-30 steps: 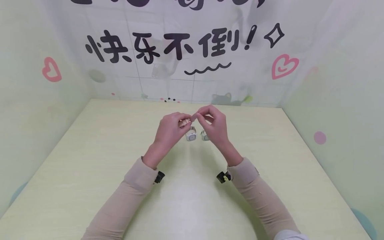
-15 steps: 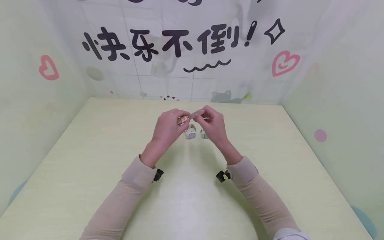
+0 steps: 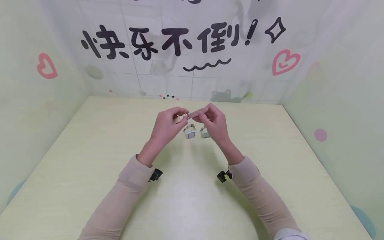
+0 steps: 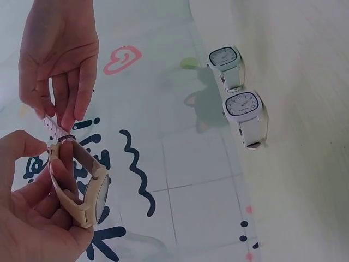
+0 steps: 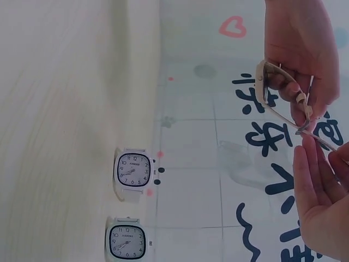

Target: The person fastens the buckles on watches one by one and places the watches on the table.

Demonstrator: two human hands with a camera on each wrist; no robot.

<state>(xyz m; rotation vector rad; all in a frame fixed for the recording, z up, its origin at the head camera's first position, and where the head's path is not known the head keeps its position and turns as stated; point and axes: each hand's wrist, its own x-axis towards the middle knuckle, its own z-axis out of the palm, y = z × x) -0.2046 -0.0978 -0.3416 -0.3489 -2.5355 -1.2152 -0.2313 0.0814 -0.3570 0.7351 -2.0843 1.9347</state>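
A beige wristwatch point(image 4: 87, 210) is held up between both hands above the far middle of the table. My left hand point(image 3: 166, 126) grips its looped band, with fingers inside the loop near the buckle point(image 4: 65, 137). The strap's free end point(image 3: 198, 112) sticks out past the buckle, and my right hand point(image 3: 216, 127) pinches it between thumb and fingers. In the right wrist view the strap point(image 5: 322, 143) runs through the buckle area to the right fingertips. Below the hands stand a white watch point(image 3: 190, 132) and a pale green watch point(image 3: 205, 132), their bands looped.
The pale table point(image 3: 189, 200) ends at a back wall point(image 3: 120, 83) printed with dark lettering, and side walls rise at left and right. Small black cameras point(image 3: 156, 174) are worn at both wrists.
More of the strap's free end shows between the hands. The left hand has shifted slightly left and up, its fingers a little more spread. The two standing watches stay in place.
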